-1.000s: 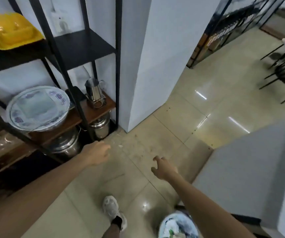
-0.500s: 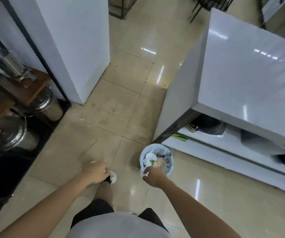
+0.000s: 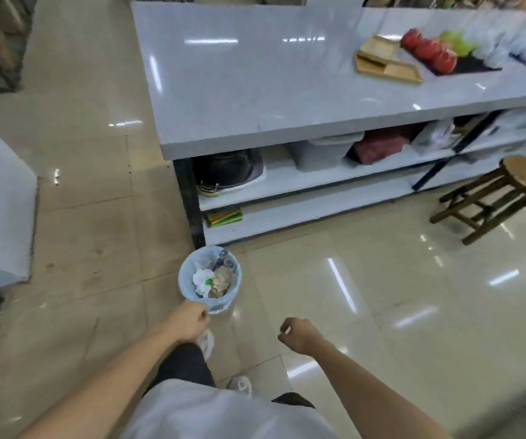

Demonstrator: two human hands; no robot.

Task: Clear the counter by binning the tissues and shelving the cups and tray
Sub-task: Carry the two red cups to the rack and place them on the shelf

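Both hands (image 3: 298, 335) empty beside bin (image 3: 185, 277).

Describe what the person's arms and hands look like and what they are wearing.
Both forearms are bare, with no sleeve reaching them. The left hand and right hand wear no gloves; no ring, watch or band is visible. A white top, dark shorts and white shoes show below.

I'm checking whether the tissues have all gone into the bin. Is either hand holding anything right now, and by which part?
Nothing is held. The left hand is loosely curled beside the waste bin, the right hand hangs half-open over the floor; neither grips anything.
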